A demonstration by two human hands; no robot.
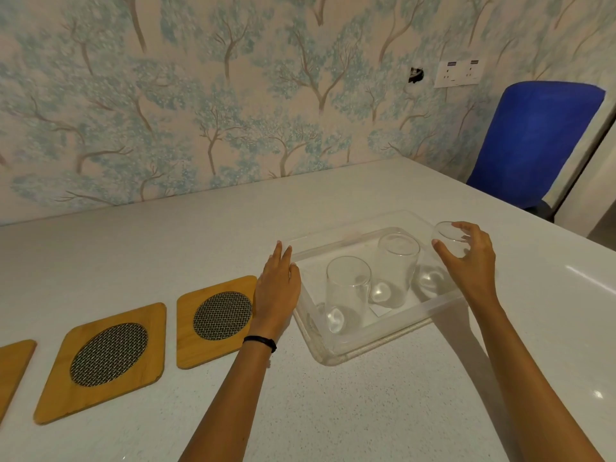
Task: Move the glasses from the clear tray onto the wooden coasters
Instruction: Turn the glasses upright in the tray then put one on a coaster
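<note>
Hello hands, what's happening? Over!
Right hand gripping far glass. Left hand flat beside clear tray. Other glasses in tray. Coasters bare, path clear.

Both forearms are bare and sleeveless, with a thin black band [260, 342] circling the left wrist.

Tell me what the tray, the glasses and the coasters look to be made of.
Tray: likely clear plastic, see-through walls with a cloudy, slightly frosted rim.
Glasses: clear glass by the look, smooth and glossy, with bright highlights at the thick bases; clear plastic can't be ruled out.
Coasters: light wood, possibly bamboo, matte with faint grain, around a round insert of dark woven mesh, metal or fibre.
</note>
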